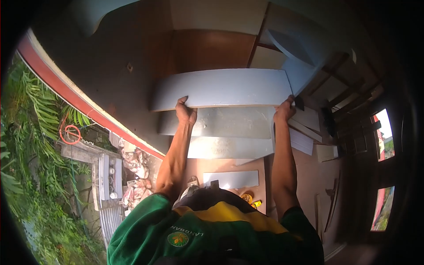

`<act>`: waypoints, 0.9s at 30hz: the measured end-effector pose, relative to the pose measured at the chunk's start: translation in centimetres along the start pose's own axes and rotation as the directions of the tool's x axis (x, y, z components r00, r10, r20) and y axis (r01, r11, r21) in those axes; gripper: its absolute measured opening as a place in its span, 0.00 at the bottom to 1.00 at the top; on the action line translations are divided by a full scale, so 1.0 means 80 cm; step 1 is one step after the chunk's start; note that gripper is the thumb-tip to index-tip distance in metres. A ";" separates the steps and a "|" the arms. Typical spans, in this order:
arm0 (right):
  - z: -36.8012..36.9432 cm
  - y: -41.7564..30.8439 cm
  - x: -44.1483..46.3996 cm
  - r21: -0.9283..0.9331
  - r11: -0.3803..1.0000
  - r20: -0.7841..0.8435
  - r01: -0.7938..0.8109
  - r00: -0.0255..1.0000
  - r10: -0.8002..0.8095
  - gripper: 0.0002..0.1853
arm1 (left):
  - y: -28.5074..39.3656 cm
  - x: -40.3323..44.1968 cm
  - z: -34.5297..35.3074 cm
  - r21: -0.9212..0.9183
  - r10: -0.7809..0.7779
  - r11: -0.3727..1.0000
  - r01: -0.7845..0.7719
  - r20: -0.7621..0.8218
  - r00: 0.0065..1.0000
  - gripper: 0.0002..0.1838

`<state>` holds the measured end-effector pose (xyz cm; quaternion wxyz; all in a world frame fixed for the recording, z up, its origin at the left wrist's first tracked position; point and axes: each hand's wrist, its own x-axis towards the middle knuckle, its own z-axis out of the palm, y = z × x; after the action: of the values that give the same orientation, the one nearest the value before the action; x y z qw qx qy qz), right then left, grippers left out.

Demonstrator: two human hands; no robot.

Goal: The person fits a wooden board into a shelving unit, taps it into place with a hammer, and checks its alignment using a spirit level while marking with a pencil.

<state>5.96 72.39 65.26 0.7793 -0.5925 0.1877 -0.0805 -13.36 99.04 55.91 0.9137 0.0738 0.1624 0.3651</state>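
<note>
Left hand (186, 114) and right hand (284, 111) both grip the near edge of this pale board (227, 87), just far of the grey panel (229, 122), so imo one loose grip could let its far edge tip.

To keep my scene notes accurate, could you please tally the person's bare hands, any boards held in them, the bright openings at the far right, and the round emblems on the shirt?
Hands: 2 (left hand, right hand)
Held board: 1
Bright openings: 2 (upper opening, lower opening)
Round emblem: 1
Total: 6
</note>
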 end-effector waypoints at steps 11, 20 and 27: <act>0.000 -0.006 0.012 -0.065 0.993 0.149 -0.097 0.983 0.106 0.25 | 0.000 0.020 0.022 0.124 0.172 0.979 -0.160 -0.097 0.980 0.08; -0.002 -0.019 0.010 -0.035 0.995 0.099 -0.091 0.991 0.094 0.20 | -0.001 0.033 0.018 0.197 0.203 0.963 -0.186 -0.065 0.977 0.12; 0.014 0.006 0.043 -0.155 0.977 0.167 -0.149 0.970 0.175 0.23 | -0.011 0.010 0.032 0.183 0.212 0.965 -0.188 -0.124 0.969 0.14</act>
<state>9.49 72.29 64.38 0.7533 -0.6335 0.1695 0.0509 -11.32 98.91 57.85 0.8486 0.1412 0.2492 0.4447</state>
